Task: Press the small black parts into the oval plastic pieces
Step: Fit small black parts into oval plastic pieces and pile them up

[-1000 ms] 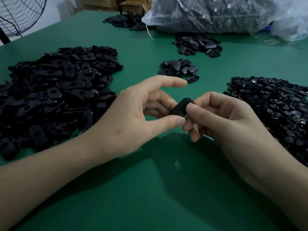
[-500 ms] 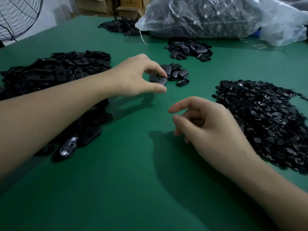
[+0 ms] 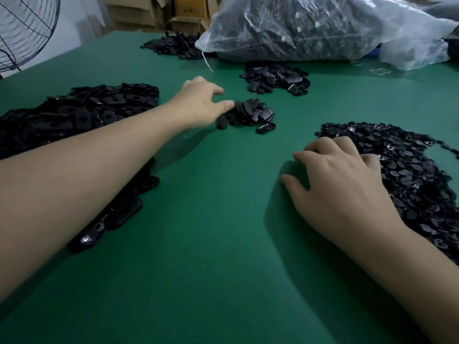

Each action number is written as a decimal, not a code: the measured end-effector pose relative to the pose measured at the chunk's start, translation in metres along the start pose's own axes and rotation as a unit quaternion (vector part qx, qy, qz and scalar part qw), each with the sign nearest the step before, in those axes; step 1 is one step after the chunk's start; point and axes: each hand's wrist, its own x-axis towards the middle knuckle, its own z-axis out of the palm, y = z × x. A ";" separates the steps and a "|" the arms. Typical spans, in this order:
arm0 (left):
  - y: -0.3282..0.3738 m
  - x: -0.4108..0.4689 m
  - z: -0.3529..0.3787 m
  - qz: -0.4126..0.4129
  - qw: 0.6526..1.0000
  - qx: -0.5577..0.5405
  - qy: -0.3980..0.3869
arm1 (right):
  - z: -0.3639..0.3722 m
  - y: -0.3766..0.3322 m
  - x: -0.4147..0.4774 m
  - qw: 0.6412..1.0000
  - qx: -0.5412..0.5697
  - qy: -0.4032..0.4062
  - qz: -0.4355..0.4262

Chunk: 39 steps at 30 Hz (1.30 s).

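Note:
My left hand (image 3: 201, 103) reaches forward over the green table (image 3: 198, 244), its fingers apart beside a small heap of assembled oval pieces (image 3: 253, 114). One oval piece (image 3: 221, 124) lies on the table just under its thumb. A large pile of black oval plastic pieces (image 3: 87, 110) lies at the left, partly hidden by my left forearm. At the right, my right hand (image 3: 342, 184) rests palm down, its curled fingertips touching the left edge of the pile of small black parts (image 3: 409, 170). I see nothing held in either hand.
Another heap of oval pieces (image 3: 275, 79) lies further back, and one more (image 3: 173, 45) near the far edge. A big clear plastic bag of parts (image 3: 310, 28) fills the back right. A fan (image 3: 24, 28) and cardboard boxes (image 3: 154, 11) stand beyond the table.
Both hands held one oval piece together, then my left hand carried it forward to the small heap and let it go. My right hand moved right onto the small-parts pile.

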 end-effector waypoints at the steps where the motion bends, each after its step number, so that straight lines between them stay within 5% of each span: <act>1: -0.005 -0.001 -0.007 -0.023 0.997 0.066 -0.012 | 0.000 0.000 0.000 1.000 -0.018 -0.005 0.005; 5: -0.023 -0.015 -0.030 -0.087 0.953 0.290 -0.032 | -0.002 0.001 0.000 0.999 -0.044 -0.006 0.013; 11: -0.044 -0.026 -0.035 -0.101 0.929 0.355 -0.003 | 0.002 0.003 0.002 0.999 -0.023 0.026 -0.006; 16: -0.054 -0.024 -0.033 -0.055 0.949 0.307 0.048 | 0.004 0.001 0.004 0.996 0.046 0.053 -0.051; 25: -0.070 -0.014 -0.046 -0.066 0.966 0.251 0.006 | 0.007 0.008 0.007 0.996 0.050 0.056 -0.041; 39: -0.060 -0.033 -0.047 -0.023 0.974 0.191 0.117 | 0.002 0.007 0.004 0.992 0.082 0.093 -0.039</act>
